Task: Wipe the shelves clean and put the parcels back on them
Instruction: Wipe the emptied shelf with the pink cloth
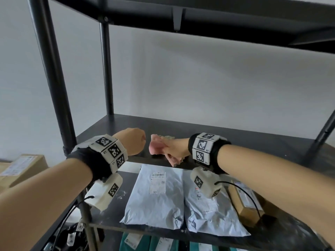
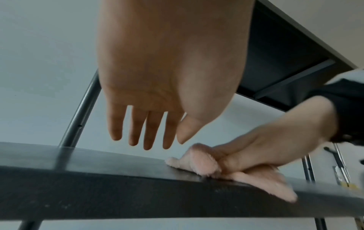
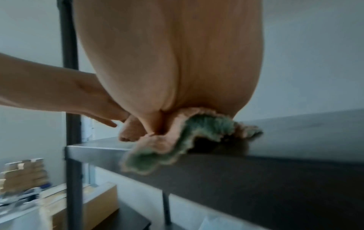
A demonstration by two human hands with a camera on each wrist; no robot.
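My right hand [image 1: 176, 151] grips a crumpled pink cloth [image 1: 156, 147] and presses it on the front part of the black middle shelf [image 1: 244, 140]. The right wrist view shows the cloth [image 3: 189, 137] pink on one side and green on the other, hanging a little over the shelf's front edge [image 3: 275, 171]. My left hand [image 1: 135, 142] hovers just left of the cloth, above the shelf, holding nothing. In the left wrist view its fingers [image 2: 135, 132] point straight down. Two grey mailer parcels [image 1: 155, 194] [image 1: 204, 212] lie flat on the lower shelf [image 1: 116, 214].
A cardboard box [image 1: 244, 201] lies right of the mailers on the lower shelf. Another box [image 1: 21, 167] stands left of the rack. Teal parcels [image 1: 145, 241] show on the bottom level. Black uprights [image 1: 54, 78] [image 1: 106, 69] frame the left end, and an upper shelf [image 1: 217, 17] hangs overhead.
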